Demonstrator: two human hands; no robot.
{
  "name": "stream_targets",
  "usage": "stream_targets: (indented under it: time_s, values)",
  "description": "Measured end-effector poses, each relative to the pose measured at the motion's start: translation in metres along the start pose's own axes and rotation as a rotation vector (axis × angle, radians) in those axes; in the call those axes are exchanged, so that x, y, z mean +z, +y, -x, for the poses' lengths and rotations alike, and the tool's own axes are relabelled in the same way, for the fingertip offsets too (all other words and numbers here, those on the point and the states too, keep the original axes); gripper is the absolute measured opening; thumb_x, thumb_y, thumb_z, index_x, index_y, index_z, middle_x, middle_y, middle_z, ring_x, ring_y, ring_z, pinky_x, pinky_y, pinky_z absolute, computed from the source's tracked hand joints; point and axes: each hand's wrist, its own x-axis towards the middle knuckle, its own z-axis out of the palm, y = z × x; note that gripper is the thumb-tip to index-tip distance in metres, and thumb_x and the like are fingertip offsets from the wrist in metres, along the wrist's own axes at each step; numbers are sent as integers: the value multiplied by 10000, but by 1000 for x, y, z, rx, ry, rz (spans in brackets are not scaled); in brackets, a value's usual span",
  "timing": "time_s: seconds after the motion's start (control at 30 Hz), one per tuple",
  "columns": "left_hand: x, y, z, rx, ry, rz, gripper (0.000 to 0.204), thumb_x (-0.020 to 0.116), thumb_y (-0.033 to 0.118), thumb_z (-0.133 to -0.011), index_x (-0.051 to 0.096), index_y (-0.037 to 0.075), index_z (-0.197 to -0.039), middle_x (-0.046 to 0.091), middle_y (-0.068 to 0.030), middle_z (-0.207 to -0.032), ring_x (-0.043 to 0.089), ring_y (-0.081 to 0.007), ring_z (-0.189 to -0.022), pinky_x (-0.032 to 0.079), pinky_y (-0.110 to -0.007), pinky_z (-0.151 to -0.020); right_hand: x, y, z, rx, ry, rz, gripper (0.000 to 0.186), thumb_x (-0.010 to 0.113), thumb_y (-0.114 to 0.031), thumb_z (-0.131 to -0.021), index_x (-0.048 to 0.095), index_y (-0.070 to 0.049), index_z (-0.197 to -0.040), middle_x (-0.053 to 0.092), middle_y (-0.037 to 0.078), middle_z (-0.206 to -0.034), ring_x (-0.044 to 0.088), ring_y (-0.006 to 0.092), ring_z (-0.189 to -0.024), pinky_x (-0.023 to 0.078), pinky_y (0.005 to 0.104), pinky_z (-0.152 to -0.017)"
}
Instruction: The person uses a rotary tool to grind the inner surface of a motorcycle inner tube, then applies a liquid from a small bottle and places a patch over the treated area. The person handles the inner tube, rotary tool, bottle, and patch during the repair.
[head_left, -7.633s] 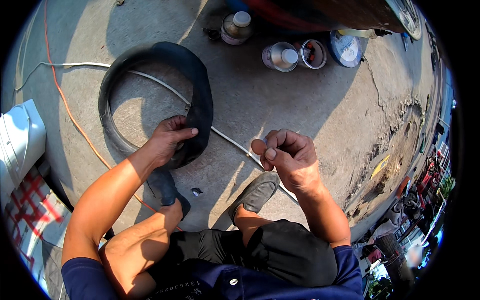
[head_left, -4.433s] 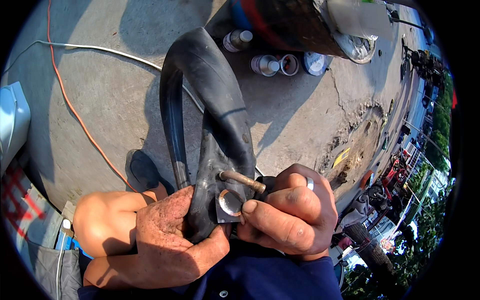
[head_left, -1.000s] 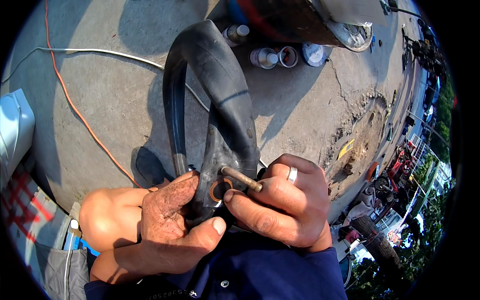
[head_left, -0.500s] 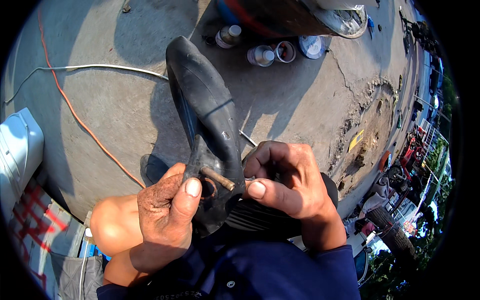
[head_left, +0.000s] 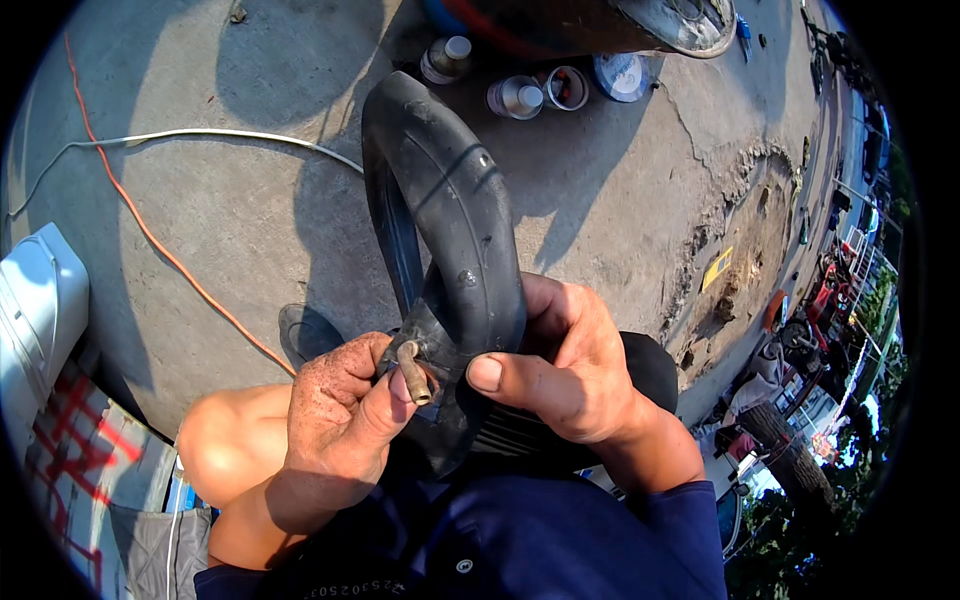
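Observation:
A black rubber inner tube [head_left: 455, 195], looped and partly inflated, rises away from my lap between my hands. Its bent brass-coloured valve stem [head_left: 412, 372] sticks up near the tube's near end, with a reddish ring showing at its base. My left hand [head_left: 345, 415] is closed on the tube beside the valve, thumb against the stem. On the other side, my right hand [head_left: 560, 365] grips the tube's right edge, thumb on top; its other fingers are partly hidden behind the rubber.
Two bottles [head_left: 446, 60] [head_left: 516, 97], a cup [head_left: 566, 89] with small items and a round lidded tub [head_left: 621, 77] stand by a dark drum [head_left: 560, 30]. Orange [head_left: 150, 232] and white cords [head_left: 240, 138] cross the concrete. At left is a pale blue container [head_left: 40, 310]; broken ground [head_left: 745, 240] lies right.
The tube has swung rightward and its loop looks wider. My right hand has gone from beside the tube to gripping its edge. The valve stem now points more toward me.

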Motion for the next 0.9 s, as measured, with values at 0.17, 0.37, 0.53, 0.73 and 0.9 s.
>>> stream_targets:
  time_s: [0.17, 0.37, 0.53, 0.73, 0.9]
  values:
    - [7, 7, 2, 25, 38, -131, 203, 619, 194, -978, 609, -2, -1028, 613, -3, -896, 504, -37, -784, 420, -187, -708, -1, -1, 0, -9, -1, 29, 194, 707, -79, -851, 656, 1, -1021, 633, -22, -839, 549, 43, -767, 450, 231, -662]
    - [16, 6, -1, 18, 105, -334, 213, 615, 181, -975, 630, -23, -1036, 652, -29, -929, 551, -65, -834, 438, -219, -773, 1, 2, -2, -104, -9, 246, 200, 749, -96, -799, 687, 7, -959, 678, 5, -829, 579, 56, -771, 460, 238, -673]
    - [19, 14, 1, 11, 68, -409, 223, 554, 180, -994, 644, -24, -1006, 658, -39, -948, 558, -84, -867, 441, -242, -816, -3, -9, 1, -93, -12, 315, 146, 776, -71, -783, 698, 3, -882, 685, 17, -795, 599, 61, -736, 460, 233, -652]
    - [19, 11, -4, 254, 45, -738, 180, 549, 118, -985, 593, -35, -901, 525, -44, -760, 418, -54, -653, 347, -236, -551, -3, -7, 4, -5, -9, 332, 104, 753, -55, -789, 703, 5, -857, 671, 1, -758, 575, 53, -684, 444, 234, -607]
    - [14, 17, 1, 136, 52, -443, 198, 555, 146, -993, 630, -24, -926, 544, 8, -745, 428, -46, -670, 366, -228, -580, 10, -7, 0, -46, -11, 297, 82, 698, -31, -798, 694, 4, -872, 653, -8, -769, 559, 49, -725, 441, 238, -638]
